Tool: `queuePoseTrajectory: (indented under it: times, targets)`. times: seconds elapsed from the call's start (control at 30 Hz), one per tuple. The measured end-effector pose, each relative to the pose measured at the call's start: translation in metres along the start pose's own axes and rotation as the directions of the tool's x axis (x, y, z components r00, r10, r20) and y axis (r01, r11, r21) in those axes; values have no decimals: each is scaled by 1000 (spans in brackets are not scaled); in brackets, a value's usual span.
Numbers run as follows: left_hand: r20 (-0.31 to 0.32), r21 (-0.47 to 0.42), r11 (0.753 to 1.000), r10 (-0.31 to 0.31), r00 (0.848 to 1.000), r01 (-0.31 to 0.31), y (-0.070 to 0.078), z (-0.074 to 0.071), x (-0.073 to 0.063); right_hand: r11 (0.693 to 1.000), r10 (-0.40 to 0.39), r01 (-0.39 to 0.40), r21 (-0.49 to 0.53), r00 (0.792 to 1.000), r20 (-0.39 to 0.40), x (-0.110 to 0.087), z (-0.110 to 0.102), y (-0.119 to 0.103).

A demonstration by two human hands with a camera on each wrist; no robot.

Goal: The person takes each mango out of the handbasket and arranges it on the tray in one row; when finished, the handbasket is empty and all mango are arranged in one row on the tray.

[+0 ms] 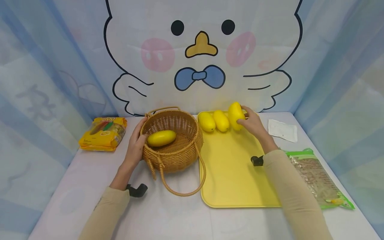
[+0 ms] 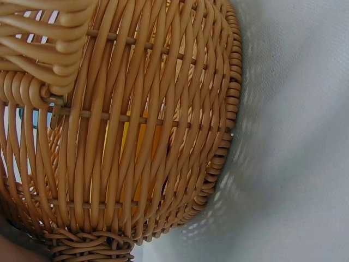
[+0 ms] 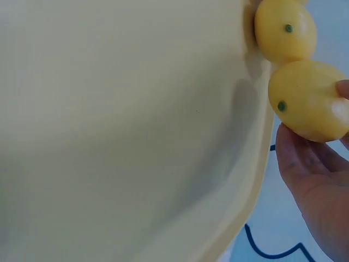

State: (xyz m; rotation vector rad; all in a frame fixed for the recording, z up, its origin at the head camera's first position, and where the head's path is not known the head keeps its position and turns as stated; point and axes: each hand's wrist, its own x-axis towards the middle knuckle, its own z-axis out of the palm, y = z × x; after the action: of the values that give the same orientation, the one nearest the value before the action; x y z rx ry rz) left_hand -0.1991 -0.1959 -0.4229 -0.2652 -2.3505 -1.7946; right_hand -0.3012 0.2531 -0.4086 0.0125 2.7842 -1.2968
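Note:
My left hand (image 1: 136,145) grips the left side of a round wicker basket (image 1: 172,160), fingers outside and thumb at the rim. A yellow mango (image 1: 162,138) lies inside, and the long handle hangs down in front. Woven basket wall (image 2: 147,114) fills most of the left wrist view, with yellow showing through the gaps. Over the back of a yellow tray (image 1: 237,173), my right hand (image 1: 254,126) holds another mango (image 1: 236,115) between thumb and fingers. Two more mangoes sit beside it, one at the left (image 1: 206,121) and one in the middle (image 1: 221,121).
A yellow food packet (image 1: 103,134) lies at the back left. Right of the tray are a small white packet (image 1: 282,130) and a green-edged clear bag (image 1: 318,176), partly behind my right sleeve. A curtain with a cartoon print closes off the table's back and sides.

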Motion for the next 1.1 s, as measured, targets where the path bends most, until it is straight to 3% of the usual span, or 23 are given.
queuePoseTrajectory:
  times: [0.37, 0.6, 0.77, 0.93, 1.1]
  targets:
    - [5, -13, 1000, 12, 1000, -12, 1, 1, -1, 997, 78, -78, -15, 997, 26, -4, 4, 11]
    - [17, -19, 1000, -13, 1000, 14, 32, 1, -9, 994, 111, -112, 2, 991, 75, -4, 5, 13]
    - [23, -14, 1000, -16, 1000, 17, 41, 3, -10, 993, 111, -113, 28, 991, 72, -3, 7, 14]
    - [24, -22, 1000, -18, 1000, 18, 36, 2, -9, 993, 119, -120, 12, 992, 47, -2, 7, 14]
    - [12, -27, 999, -18, 1000, 19, 16, 0, -3, 990, 135, -134, -49, 990, 28, -1, 8, 14]
